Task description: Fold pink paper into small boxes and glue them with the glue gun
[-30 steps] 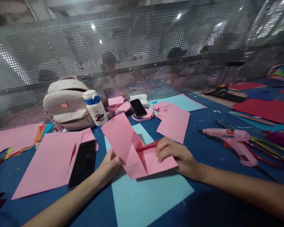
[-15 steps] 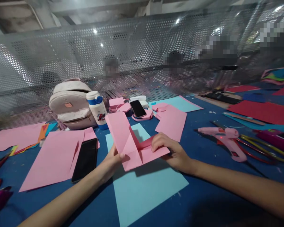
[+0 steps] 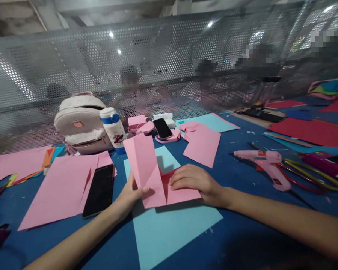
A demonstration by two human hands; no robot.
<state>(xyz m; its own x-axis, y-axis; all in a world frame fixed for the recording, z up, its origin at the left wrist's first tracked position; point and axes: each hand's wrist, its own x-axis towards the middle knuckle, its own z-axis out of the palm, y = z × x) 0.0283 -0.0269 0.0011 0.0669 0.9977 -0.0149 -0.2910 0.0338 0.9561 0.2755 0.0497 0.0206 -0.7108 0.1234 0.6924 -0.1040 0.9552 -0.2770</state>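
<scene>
Between my hands is a folded piece of pink paper (image 3: 149,168), creased into panels, with one tall flap standing up on the left and a lower part reaching right. My left hand (image 3: 132,193) grips its lower left side, thumb on the front face. My right hand (image 3: 195,182) holds the right part, fingers laid over the inside of the fold and the thumb hidden. Beneath the folded paper lies a light blue sheet (image 3: 169,232) on the blue table.
Left are a black phone (image 3: 99,191), pink sheets (image 3: 59,183), a bottle (image 3: 114,129) and a backpack (image 3: 81,123). A second phone (image 3: 162,128) lies farther back. To the right are a pink glue gun (image 3: 264,161), yellow-handled scissors (image 3: 312,174) and red paper (image 3: 312,131). Behind stands a perforated metal screen (image 3: 169,67).
The tall left flap has turned more upright and shows a crease. My right hand's fingers have moved left, farther into the fold, and lie flatter over it.
</scene>
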